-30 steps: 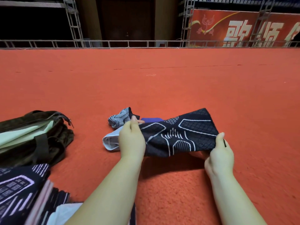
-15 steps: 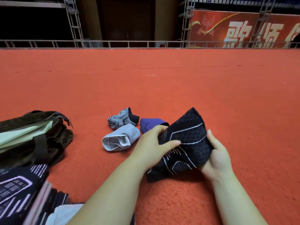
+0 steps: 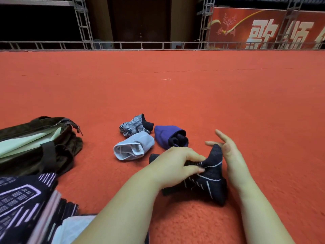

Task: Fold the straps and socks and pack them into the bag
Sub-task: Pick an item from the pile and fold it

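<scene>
I've bunched the stretched black sock (image 3: 210,175) into my left hand (image 3: 177,164); my right hand (image 3: 228,152) has let go.

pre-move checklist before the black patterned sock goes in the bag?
1. Left hand grips the black patterned sock: ok.
2. Right hand on the sock: fingers straight, only resting beside it: not ok.
3. Sock folded tight: one end sticks up loose: not ok.
4. Bag unzipped, mouth showing: ok.
5. Room left in the bag: cannot tell.
6. Other folded socks, light blue, purple, striped grey, waiting on the carpet outside the bag: ok.
</scene>
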